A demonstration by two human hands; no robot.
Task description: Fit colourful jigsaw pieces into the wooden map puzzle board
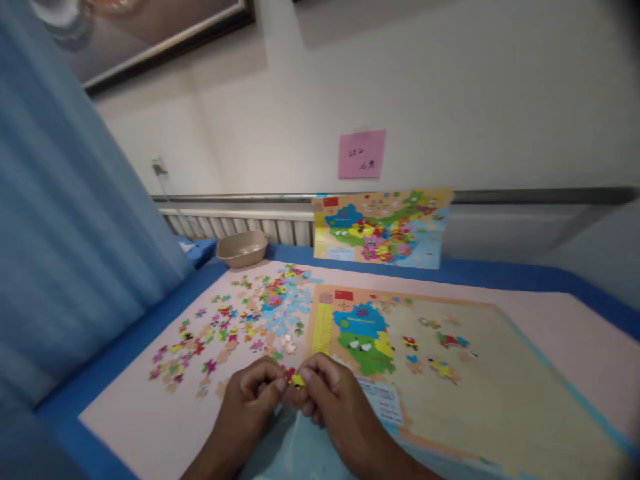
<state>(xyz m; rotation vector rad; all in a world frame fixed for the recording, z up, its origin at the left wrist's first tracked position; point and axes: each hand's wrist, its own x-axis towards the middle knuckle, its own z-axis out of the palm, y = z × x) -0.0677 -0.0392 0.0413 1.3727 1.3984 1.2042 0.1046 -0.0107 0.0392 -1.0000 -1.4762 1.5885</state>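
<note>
Close together at the near edge of the table, my left hand (257, 393) and my right hand (330, 393) are both closed in a pinch. Between the right fingertips is a yellow puzzle piece (298, 381). A red puzzle piece (289, 373) sits at the left fingertips, touching or very near the yellow one. Just beyond my right hand lies a partly assembled map puzzle (363, 333), its blue and green regions joined at the left of the board. Several loose pieces, one of them yellow (443, 368), rest on the bare part of the board.
Many loose puzzle pieces (273, 300) spread over the pink sheet (125, 413) on the left. Behind them stands a beige basin (243, 249). A printed reference map (383, 230) leans against the wall rail, below a pink note (362, 155). A blue curtain (85, 227) hangs at left.
</note>
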